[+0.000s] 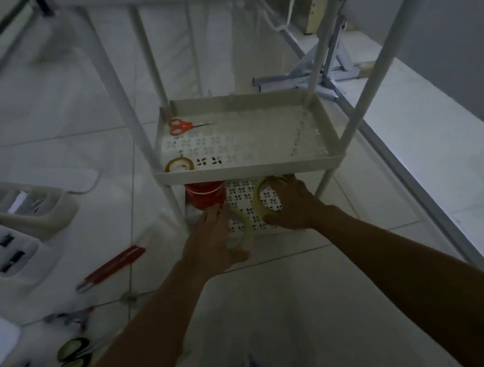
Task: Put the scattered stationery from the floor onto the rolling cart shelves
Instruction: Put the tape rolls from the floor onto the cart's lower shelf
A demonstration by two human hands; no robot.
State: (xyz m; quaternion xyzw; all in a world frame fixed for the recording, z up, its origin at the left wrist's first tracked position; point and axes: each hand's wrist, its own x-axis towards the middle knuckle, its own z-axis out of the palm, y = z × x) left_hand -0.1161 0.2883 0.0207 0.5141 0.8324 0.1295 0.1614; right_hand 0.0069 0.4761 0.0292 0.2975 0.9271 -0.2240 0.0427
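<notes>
dim room, pale tiled floor [42, 123], grey wall [458, 16] at right

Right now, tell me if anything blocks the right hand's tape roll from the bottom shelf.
Nothing visible does. The right hand holds the tape roll over bare bottom shelf; the red container stands clear to its left.

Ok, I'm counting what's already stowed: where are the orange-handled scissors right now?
In the head view, the orange-handled scissors lie at the back-left of the middle shelf, behind a tape roll at its front-left corner.
</notes>
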